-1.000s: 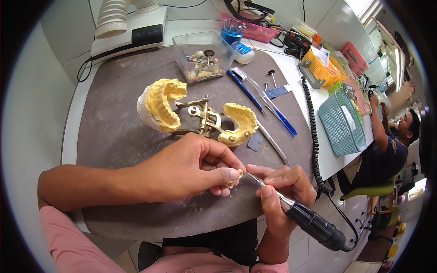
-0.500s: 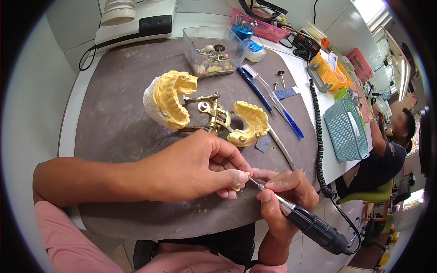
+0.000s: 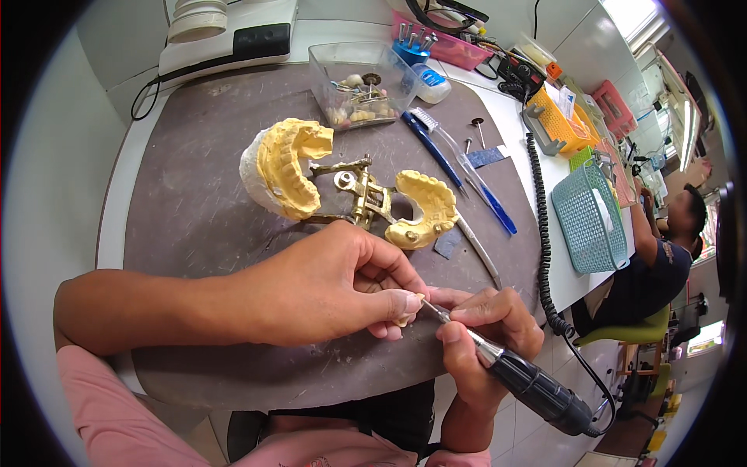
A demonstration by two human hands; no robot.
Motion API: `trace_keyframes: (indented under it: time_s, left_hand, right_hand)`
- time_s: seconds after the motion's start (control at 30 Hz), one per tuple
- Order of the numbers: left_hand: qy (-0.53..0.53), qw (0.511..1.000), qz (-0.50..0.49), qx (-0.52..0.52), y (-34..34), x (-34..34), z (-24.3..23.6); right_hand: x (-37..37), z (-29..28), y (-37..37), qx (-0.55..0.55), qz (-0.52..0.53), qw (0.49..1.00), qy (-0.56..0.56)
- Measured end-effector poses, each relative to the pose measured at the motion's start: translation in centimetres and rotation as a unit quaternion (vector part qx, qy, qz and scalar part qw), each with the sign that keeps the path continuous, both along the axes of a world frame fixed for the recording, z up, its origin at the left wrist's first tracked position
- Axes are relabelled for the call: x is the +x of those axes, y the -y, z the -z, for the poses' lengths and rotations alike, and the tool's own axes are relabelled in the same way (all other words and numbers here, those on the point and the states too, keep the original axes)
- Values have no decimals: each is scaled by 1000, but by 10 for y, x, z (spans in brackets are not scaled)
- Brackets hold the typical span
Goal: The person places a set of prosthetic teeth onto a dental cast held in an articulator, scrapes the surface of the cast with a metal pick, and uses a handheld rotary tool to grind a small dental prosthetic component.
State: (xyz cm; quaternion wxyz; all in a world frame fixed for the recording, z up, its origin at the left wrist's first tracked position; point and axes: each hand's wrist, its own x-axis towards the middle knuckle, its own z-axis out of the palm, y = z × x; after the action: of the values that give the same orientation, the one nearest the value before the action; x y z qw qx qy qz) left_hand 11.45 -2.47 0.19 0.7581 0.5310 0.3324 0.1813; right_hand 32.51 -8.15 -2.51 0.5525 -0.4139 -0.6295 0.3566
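Worktop: its grey-brown top [image 3: 187, 171] carries the pieces and tools; bare space near the front edge suits the hands.
Teal basket: stands at the far right [image 3: 591, 226], clear of both hands.
Casts: a yellow-and-white one [image 3: 292, 167] and a smaller yellow one [image 3: 440, 206], joined by a brass hinge [image 3: 364, 198]; they lie just beyond the left hand, so a forward slip could knock them.
Clear tub: holds small parts beyond the casts [image 3: 323, 82], out of the way.
Left hand: its thumb and fingers pinch the piece [image 3: 342, 272]; the grip should be firm, with fingertips behind the edge being worked.
Right hand: fingers pinch the handpiece's metal neck [image 3: 502, 315], braced near the left; light strokes would serve best.
Handpiece: black-bodied [image 3: 537, 381], angled up-left; its coiled cord [image 3: 546, 249] hangs at the right and could drag.
Toothbrush: blue-handled [image 3: 492, 202], well apart.
Small piece: yellowish [image 3: 403, 320], between the hands, partly hidden by the thumb.
Tip: thin shaft [image 3: 429, 306] at the piece's edge; whether it spins, I cannot tell.
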Motion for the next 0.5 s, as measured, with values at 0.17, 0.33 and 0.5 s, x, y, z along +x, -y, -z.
trace_keyframes:
  time_s: [0.17,0.33,0.5]
  left_hand:
    - [0,1000,-5,-2,-1,-1,2]
    - [6,1000,0,1,-1,-1,3]
    - [5,1000,1,4,0,-1,4]
  right_hand:
    - [0,5,-3,9,-16,999,-40]
    - [0,4,-2,6,-13,1000,-23]
    - [-1,6,-2,3,-9,1000,-14]
